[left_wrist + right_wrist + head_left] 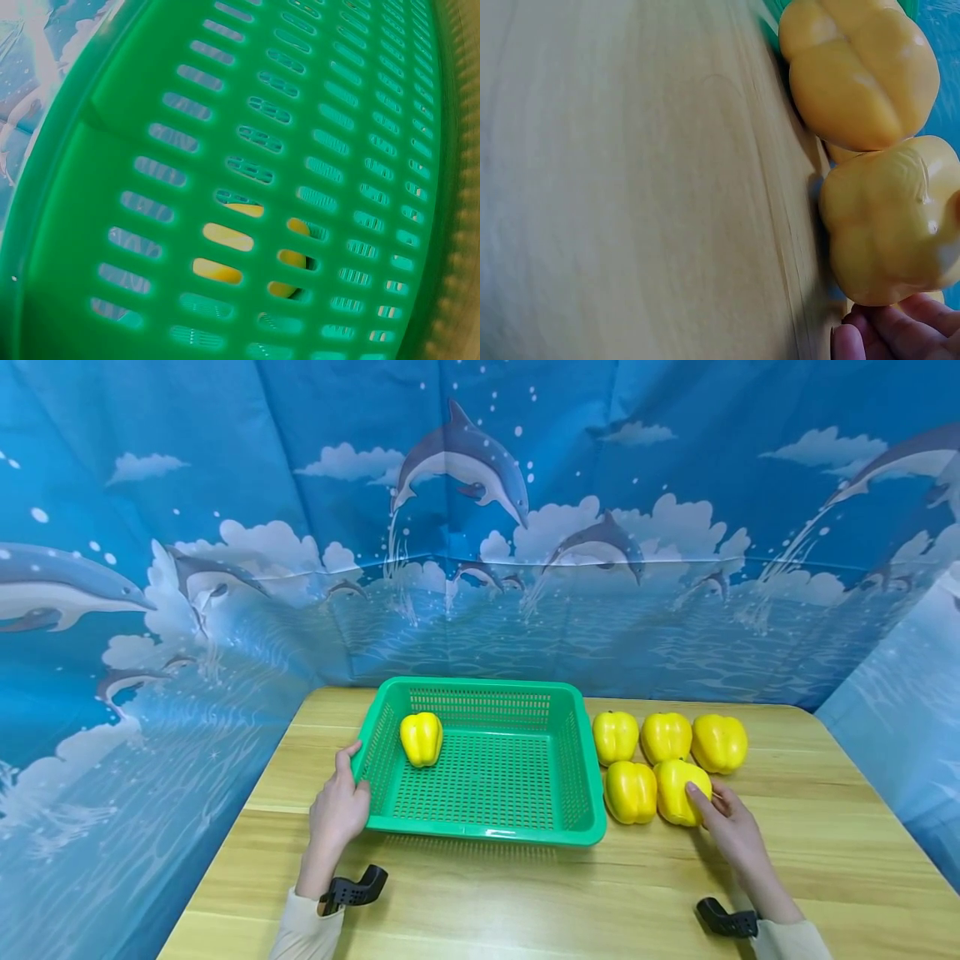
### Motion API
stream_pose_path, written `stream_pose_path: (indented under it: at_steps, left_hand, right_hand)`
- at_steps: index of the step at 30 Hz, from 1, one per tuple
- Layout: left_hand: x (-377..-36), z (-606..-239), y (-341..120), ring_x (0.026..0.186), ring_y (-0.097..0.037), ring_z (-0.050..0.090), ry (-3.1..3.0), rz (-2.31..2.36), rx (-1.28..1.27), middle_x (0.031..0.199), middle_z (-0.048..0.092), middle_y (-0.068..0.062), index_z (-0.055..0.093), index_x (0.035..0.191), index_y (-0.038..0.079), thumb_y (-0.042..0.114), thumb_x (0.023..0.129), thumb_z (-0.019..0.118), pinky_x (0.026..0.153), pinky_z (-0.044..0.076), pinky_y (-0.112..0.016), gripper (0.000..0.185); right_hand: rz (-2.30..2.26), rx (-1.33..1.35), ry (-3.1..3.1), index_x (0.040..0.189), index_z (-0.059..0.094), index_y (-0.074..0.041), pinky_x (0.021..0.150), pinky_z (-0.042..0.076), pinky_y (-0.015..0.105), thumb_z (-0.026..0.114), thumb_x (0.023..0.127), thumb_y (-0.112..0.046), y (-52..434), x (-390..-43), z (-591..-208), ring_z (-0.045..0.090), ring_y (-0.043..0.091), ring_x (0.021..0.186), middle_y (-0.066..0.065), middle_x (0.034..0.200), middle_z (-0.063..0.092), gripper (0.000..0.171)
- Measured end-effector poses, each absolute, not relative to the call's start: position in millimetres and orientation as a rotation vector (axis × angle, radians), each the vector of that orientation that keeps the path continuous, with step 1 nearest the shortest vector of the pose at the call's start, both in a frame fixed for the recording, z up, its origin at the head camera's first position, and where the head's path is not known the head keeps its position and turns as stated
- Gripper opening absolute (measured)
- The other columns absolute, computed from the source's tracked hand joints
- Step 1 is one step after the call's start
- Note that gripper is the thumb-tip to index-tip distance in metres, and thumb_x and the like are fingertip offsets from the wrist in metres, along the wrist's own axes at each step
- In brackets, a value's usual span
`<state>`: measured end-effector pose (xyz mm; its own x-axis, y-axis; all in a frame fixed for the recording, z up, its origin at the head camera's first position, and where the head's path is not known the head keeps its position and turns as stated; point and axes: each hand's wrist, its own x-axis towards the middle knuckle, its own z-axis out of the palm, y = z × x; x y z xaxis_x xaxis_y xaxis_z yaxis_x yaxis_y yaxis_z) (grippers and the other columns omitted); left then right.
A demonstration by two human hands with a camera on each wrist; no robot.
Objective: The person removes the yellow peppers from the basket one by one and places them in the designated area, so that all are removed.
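Note:
A green plastic basket (495, 832) with slotted walls stands on the table. My left hand (340, 807) grips its left rim; the left wrist view shows the slotted basket wall (247, 157) close up, but no fingers. One yellow bell pepper (422, 739) lies inside, near the basket's left wall. To the right of the basket, my right hand (729, 824) holds another yellow bell pepper (678, 793), thumb on its upper face and fingers at its right side. In the right wrist view, fingers (907, 330) show at the lower edge of this pepper (892, 225).
A yellow bell pepper (631, 793) sits between the held one and the basket. Behind, three more peppers stand in a row: left (616, 737), middle (666, 738) and right (719, 743). A blue dolphin-print curtain (465, 610) hangs behind the wooden table (525, 910).

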<state>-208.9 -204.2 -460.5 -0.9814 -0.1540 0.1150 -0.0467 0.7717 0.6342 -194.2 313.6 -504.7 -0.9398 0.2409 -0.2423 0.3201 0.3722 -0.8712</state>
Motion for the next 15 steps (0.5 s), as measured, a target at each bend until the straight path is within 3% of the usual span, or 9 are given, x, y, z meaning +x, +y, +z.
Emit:
stream_pose_path:
  at_steps: [6, 15]
  left_hand:
    - [-208.9, -460.7, -204.2, 0.042, -0.020, 0.033, -2.803, -1.002, 0.162, 0.082, 0.056, -0.015, 0.024, 0.148, 0.015, 0.008, 0.092, 0.042, 0.040, 0.028, -0.032, 0.059]
    - [-208.3, -459.5, -203.9, 0.043, -0.021, 0.035, -2.799, -1.006, 0.161, 0.105, 0.061, -0.022, 0.025, 0.148, 0.014, 0.009, 0.091, 0.042, 0.041, 0.028, -0.033, 0.059]
  right_hand:
    - [-1.618, 0.497, 2.573, 0.150, 0.008, 0.003, 0.102, 0.029, 0.053, 0.036, 0.092, -0.062, 312.3, -192.7, -505.7, 0.025, 0.043, 0.133, 0.031, 0.149, 0.017, 0.092]
    - [-1.586, 0.452, 2.572, 0.148, 0.012, 0.008, 0.097, 0.032, 0.052, 0.031, 0.093, -0.063, 314.7, -189.9, -506.7, 0.028, 0.042, 0.128, 0.032, 0.147, 0.020, 0.092]
